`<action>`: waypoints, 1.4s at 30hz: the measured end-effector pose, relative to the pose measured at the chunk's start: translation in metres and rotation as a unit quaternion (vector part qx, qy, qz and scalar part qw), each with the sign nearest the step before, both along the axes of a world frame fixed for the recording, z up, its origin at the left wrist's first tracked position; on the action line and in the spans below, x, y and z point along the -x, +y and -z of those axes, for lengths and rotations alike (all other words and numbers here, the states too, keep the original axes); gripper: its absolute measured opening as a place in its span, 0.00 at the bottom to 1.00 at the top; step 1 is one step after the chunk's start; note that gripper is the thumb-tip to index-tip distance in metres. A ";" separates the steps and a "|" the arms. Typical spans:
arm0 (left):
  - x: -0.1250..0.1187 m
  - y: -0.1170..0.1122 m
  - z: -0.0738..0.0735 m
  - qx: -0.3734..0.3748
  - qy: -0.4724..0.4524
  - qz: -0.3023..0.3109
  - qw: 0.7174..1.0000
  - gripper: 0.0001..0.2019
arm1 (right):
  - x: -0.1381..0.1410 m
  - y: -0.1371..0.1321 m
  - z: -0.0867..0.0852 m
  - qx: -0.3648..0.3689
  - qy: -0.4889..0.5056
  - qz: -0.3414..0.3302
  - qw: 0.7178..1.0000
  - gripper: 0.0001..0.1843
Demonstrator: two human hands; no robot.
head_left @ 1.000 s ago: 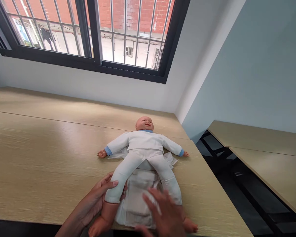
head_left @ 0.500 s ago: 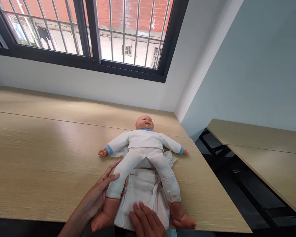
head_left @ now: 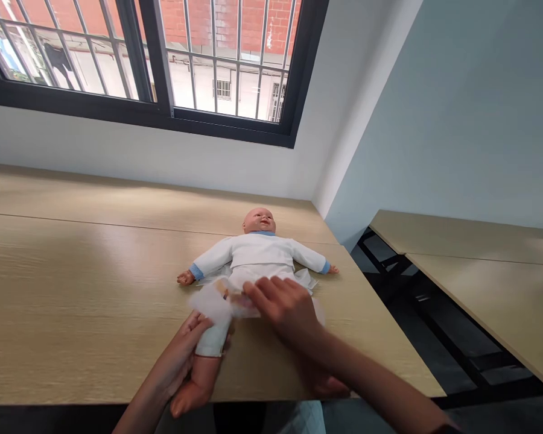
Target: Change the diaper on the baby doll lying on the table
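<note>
A baby doll (head_left: 263,250) in a white outfit with blue cuffs lies on its back on the wooden table, head away from me. My left hand (head_left: 183,346) is closed around the doll's leg on the left, thumb on top. Over the doll's crotch, my right hand (head_left: 289,307) has its fingers curled on the front part of a white diaper (head_left: 215,301), which is blurred by motion. My right hand and forearm hide most of the doll's other leg. A crumpled white edge of the diaper shows beneath the doll's waist on both sides.
The pale wooden table (head_left: 81,307) has its near edge just beyond the doll's feet. A second table (head_left: 489,283) stands to the right, past a dark gap. A barred window (head_left: 226,60) is in the wall behind.
My right hand has moved up and away from me, bringing the diaper's front from between the doll's legs to its crotch. The left hand stays on the leg. The view has shifted slightly.
</note>
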State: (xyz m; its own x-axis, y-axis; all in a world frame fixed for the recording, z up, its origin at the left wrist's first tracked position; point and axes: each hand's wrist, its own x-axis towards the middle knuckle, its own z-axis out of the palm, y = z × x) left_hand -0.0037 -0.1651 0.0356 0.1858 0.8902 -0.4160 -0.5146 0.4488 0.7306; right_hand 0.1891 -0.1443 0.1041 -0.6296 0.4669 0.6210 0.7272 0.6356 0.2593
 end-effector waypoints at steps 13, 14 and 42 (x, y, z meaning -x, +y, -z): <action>-0.007 0.001 0.005 -0.173 0.195 0.009 0.965 0.28 | -0.035 0.171 0.023 0.400 0.155 -0.026 0.903 0.15; -0.005 0.002 0.010 -0.202 0.240 0.020 0.949 0.28 | -0.037 0.174 0.033 0.406 0.170 -0.024 0.898 0.17; -0.092 0.149 -0.018 -0.621 0.614 0.288 0.392 0.19 | -0.143 0.122 0.058 0.231 0.274 0.256 0.898 0.17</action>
State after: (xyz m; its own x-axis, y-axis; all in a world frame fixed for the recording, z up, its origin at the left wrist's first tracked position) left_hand 0.0885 -0.0159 0.0536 0.8437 0.5052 0.1813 0.4937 -0.8630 0.1071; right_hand 0.3317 -0.0222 0.0462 0.0813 0.8953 0.4380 0.8930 0.1298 -0.4309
